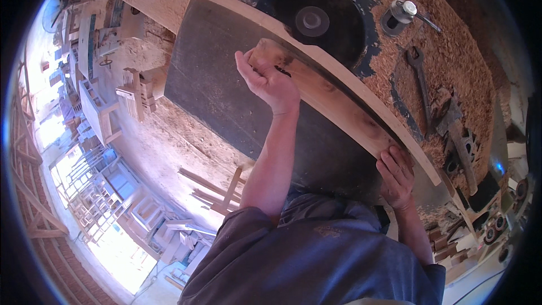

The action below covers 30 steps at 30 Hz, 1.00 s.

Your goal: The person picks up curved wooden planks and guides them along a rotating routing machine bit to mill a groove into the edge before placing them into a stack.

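Observation:
A pale wooden board [339,99] with darker knots lies along a long wooden fence [319,56] on a dark, flat machine table [217,73]. My left hand [271,85] is closed around the board's far left end, fingers curled and palm turned partly up. At the near right end my right hand [397,175] grips the board, its fingers bent over the edge close to the fence. A narrow dark gap shows between the board and the fence. Part of my right thumb is hidden.
Behind the fence sit a round black disc [307,22] with a hub, a metal fitting with a handle [400,16], and an open-ended wrench [419,79] among wood shavings [466,62]. Wooden pieces [132,95] and strips [223,192] lie on the left, with furniture frames beyond.

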{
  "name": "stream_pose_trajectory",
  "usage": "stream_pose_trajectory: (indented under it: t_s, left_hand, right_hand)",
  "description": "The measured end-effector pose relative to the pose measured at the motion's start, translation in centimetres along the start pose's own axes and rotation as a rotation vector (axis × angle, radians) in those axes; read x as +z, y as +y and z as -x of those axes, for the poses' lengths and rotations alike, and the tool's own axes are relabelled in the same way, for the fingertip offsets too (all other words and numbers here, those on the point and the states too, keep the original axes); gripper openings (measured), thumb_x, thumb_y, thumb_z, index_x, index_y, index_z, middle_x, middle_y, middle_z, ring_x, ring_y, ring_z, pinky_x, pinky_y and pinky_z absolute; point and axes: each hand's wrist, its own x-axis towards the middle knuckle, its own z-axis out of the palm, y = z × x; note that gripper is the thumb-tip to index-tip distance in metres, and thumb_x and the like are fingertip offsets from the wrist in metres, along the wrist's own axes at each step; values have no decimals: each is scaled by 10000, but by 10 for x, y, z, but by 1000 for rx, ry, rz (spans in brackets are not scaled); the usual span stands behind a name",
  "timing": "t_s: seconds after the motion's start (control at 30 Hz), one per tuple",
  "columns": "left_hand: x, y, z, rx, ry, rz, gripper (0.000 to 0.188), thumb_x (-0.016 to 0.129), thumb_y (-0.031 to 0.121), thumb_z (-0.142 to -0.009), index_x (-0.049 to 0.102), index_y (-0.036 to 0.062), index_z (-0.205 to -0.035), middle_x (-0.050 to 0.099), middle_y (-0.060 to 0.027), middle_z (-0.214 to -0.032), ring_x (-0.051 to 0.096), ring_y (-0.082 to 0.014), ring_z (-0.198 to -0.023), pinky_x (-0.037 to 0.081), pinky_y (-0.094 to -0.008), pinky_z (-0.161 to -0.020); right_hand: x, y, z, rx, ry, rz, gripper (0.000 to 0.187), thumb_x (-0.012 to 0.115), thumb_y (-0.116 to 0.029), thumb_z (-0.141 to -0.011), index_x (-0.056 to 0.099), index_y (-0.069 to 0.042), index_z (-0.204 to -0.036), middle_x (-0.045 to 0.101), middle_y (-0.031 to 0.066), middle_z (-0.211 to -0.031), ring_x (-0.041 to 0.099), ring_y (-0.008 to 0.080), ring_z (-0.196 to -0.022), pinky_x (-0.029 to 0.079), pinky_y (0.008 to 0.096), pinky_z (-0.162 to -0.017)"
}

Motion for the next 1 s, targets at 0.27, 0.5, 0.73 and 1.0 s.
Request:
stream_pose_trajectory:
  t_s: [0.27,0.5,0.73,1.0]
  left_hand:
    - [9,6,-5,16,1,0,449,423,128,-1084,308,-46,-1482,527,-151,-1303,521,-268,-1190,406,-396,-1061]
    - [10,2,-9,46,-8,-3,433,417,118,-1083,332,-25,-1483,487,-162,-1328,497,-286,-1212,409,-399,-1052]
    - [12,-1,-16,43,-1,-16,452,413,127,-1078,344,-50,-1488,516,-169,-1331,512,-308,-1232,409,-388,-1081]
    - [15,-3,-13,85,55,5,502,434,111,-1045,303,-55,-1501,452,-208,-1344,442,-349,-1270,320,-413,-1143]
  right_hand:
    - [-1,-2,-5,8,2,18,220,579,16,-879,749,-20,-1012,718,140,-1178,654,353,-1184,488,518,-1052]
    - [0,-3,-7,14,17,35,231,571,34,-881,748,-11,-1022,719,146,-1173,656,360,-1179,491,515,-1048]
    - [-1,-5,-15,16,37,51,263,609,82,-839,751,-18,-1036,723,134,-1155,658,354,-1175,499,495,-1035]
    - [1,-13,-15,24,72,116,299,643,119,-804,753,-34,-1036,725,127,-1143,664,347,-1163,507,475,-1026]
